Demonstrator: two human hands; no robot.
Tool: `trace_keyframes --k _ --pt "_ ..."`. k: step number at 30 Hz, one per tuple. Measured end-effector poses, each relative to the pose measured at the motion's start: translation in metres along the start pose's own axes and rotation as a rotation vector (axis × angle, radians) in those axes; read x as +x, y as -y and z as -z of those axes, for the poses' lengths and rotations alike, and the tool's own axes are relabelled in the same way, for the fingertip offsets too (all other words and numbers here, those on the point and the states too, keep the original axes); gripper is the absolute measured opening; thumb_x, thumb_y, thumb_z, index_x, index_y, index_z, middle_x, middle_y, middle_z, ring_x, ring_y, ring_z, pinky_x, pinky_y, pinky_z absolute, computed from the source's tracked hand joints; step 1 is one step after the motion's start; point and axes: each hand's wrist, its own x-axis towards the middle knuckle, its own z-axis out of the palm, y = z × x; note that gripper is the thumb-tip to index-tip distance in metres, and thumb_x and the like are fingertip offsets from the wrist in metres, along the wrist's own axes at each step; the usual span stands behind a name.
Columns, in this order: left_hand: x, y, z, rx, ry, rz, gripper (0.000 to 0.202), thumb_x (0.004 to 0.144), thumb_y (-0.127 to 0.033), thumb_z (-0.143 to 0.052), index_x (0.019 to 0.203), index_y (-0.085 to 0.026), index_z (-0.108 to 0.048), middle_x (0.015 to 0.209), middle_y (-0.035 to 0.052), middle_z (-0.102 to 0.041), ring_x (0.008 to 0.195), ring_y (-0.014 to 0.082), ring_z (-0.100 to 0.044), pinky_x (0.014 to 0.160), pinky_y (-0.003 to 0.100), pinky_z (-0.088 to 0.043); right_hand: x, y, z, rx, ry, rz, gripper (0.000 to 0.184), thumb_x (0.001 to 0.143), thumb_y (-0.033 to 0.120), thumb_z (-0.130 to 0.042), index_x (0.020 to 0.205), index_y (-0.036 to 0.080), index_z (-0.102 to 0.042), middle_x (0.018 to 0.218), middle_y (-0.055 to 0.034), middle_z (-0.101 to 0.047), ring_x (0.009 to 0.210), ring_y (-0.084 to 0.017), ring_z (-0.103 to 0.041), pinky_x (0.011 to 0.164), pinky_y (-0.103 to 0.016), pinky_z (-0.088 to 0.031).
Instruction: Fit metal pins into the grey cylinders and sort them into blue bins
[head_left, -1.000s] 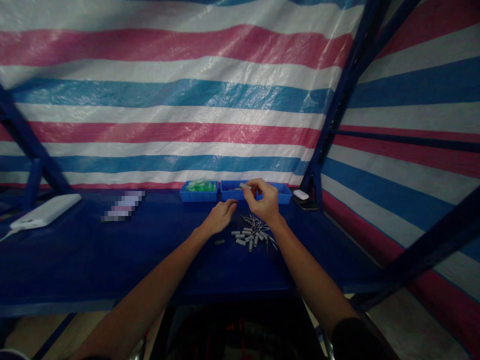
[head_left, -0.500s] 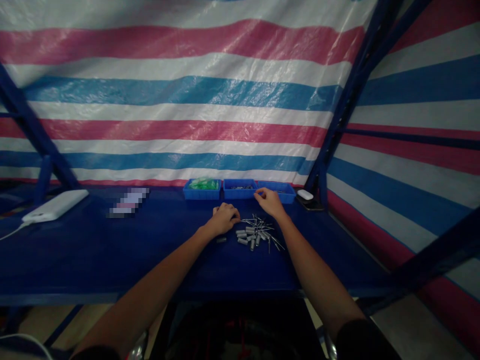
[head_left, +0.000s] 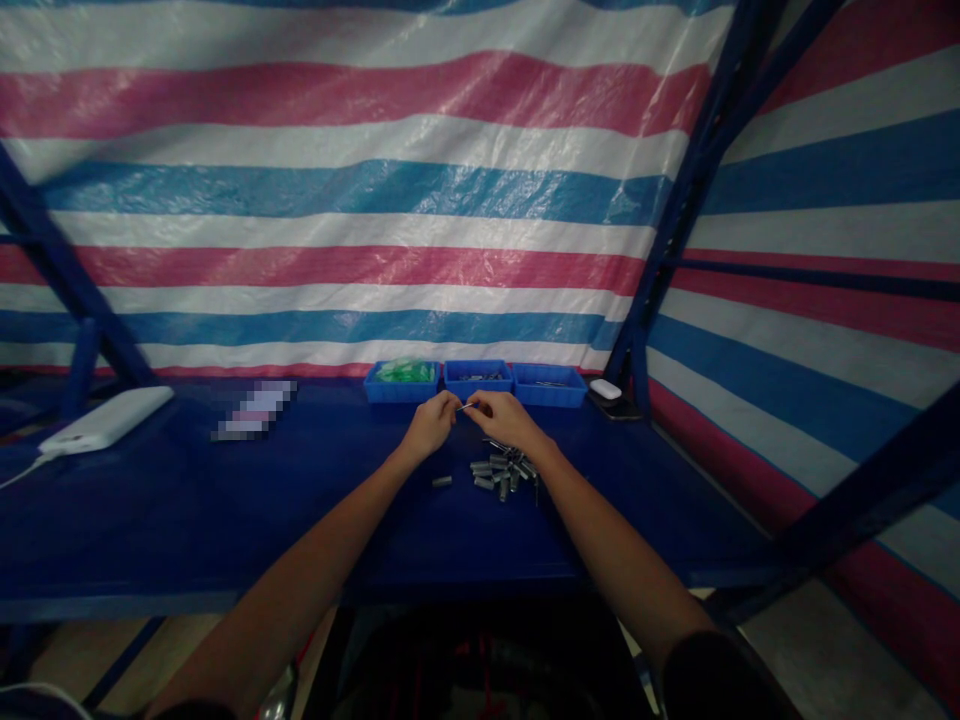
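Observation:
My left hand (head_left: 433, 422) and my right hand (head_left: 501, 417) meet fingertip to fingertip above the blue table, just in front of the bins. Between them is a thin metal pin (head_left: 466, 406), pinched by the fingers of both. Anything else inside the left fingers is hidden. Below my right hand lies a pile of short grey metal cylinders (head_left: 482, 482) with thin metal rods, partly covered by my right wrist. One single grey cylinder (head_left: 442, 482) rests apart, left of the pile.
Three blue bins line the back: one with green plastic pieces (head_left: 405, 371), a middle bin (head_left: 478, 388) and a right bin (head_left: 550, 396) with small metal parts. A white power bank (head_left: 109, 420) lies left. A white case (head_left: 605, 389) sits on a dark phone (head_left: 621, 409) at right.
My left hand has lifted from beside the pile and moved up. My right hand has come left from the right bin, and the two now meet around the thin pin.

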Motion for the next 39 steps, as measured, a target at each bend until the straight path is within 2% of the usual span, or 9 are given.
trace_keyframes --k 3,7,12,18,24,29,32,36,39 --pt "-0.002 -0.003 -0.002 -0.061 -0.004 -0.011 0.025 0.085 -0.032 -0.034 0.072 -0.018 -0.052 0.059 -0.0024 -0.053 0.06 0.0121 -0.052 0.06 0.023 -0.04 0.001 0.002 0.002 0.023 -0.054 0.03 0.026 0.083 0.032 -0.047 0.067 0.016 -0.06 0.057 0.0032 -0.051 0.054 -0.009 -0.043 0.054 -0.02 -0.029" --pt "-0.003 -0.006 -0.004 -0.175 0.029 -0.029 0.021 0.081 -0.035 -0.044 0.083 -0.017 -0.055 0.067 -0.0003 -0.059 0.065 0.0133 -0.057 0.065 0.025 -0.043 0.003 -0.002 0.002 0.115 -0.127 -0.053 0.036 0.085 0.035 -0.041 0.057 0.015 -0.053 0.05 0.0044 -0.044 0.05 -0.008 -0.039 0.051 -0.021 -0.027" --pt "-0.003 -0.009 -0.002 -0.074 0.014 -0.09 0.018 0.077 -0.031 -0.051 0.085 -0.018 -0.059 0.082 0.0033 -0.065 0.079 0.0165 -0.059 0.071 0.027 -0.043 0.003 -0.004 0.001 0.156 -0.173 -0.102 0.039 0.085 0.039 -0.041 0.055 0.015 -0.052 0.048 0.0046 -0.042 0.049 -0.008 -0.039 0.049 -0.021 -0.026" --pt "-0.003 -0.013 -0.001 -0.051 0.003 -0.093 0.025 0.084 -0.03 -0.038 0.079 -0.017 -0.059 0.072 0.0019 -0.064 0.07 0.0151 -0.056 0.067 0.026 -0.042 0.003 0.003 0.0 0.128 -0.215 -0.036 0.022 0.08 0.035 -0.05 0.08 0.017 -0.062 0.055 0.0045 -0.051 0.051 -0.009 -0.045 0.052 -0.021 -0.031" --pt "-0.003 -0.017 0.002 -0.136 -0.002 -0.069 0.028 0.084 -0.034 -0.039 0.087 -0.016 -0.06 0.073 0.002 -0.065 0.067 0.0145 -0.058 0.065 0.024 -0.043 0.005 0.015 0.0 0.164 -0.29 0.027 0.023 0.083 0.029 -0.046 0.082 0.018 -0.065 0.074 -0.002 -0.064 0.062 -0.012 -0.054 0.06 -0.023 -0.041" --pt "-0.007 -0.012 -0.006 0.044 0.179 -0.082 0.029 0.081 -0.03 -0.046 0.103 -0.017 -0.059 0.076 0.0033 -0.067 0.07 0.0167 -0.058 0.071 0.029 -0.044 0.005 0.014 0.034 -0.063 -0.573 0.145 0.028 0.087 0.028 -0.04 0.098 0.017 -0.064 0.088 -0.0082 -0.064 0.081 -0.017 -0.057 0.077 -0.029 -0.043" --pt "-0.01 -0.009 -0.013 0.236 0.272 -0.195 0.026 0.078 -0.028 -0.052 0.1 -0.019 -0.062 0.094 0.0059 -0.065 0.091 0.0211 -0.054 0.082 0.033 -0.041 0.002 -0.013 0.054 -0.195 -0.697 -0.085 0.032 0.088 0.029 -0.04 0.11 0.018 -0.059 0.092 -0.0102 -0.064 0.083 -0.019 -0.058 0.077 -0.032 -0.043" --pt "-0.011 -0.016 -0.019 0.361 0.356 -0.226 0.018 0.079 -0.031 -0.053 0.092 -0.024 -0.063 0.104 0.0057 -0.058 0.102 0.0239 -0.046 0.083 0.037 -0.039 -0.006 -0.054 0.055 -0.333 -0.394 -0.501 0.044 0.077 0.032 -0.058 0.118 0.018 -0.055 0.081 -0.011 -0.066 0.079 -0.025 -0.06 0.073 -0.037 -0.044" --pt "-0.01 -0.019 -0.019 0.411 0.367 -0.218 0.014 0.08 -0.027 -0.049 0.082 -0.022 -0.062 0.098 0.0056 -0.058 0.1 0.0235 -0.046 0.083 0.039 -0.038 -0.007 -0.054 0.041 -0.315 -0.292 -0.516 0.034 0.08 0.034 -0.053 0.108 0.017 -0.062 0.085 -0.0119 -0.066 0.08 -0.024 -0.061 0.072 -0.035 -0.043"
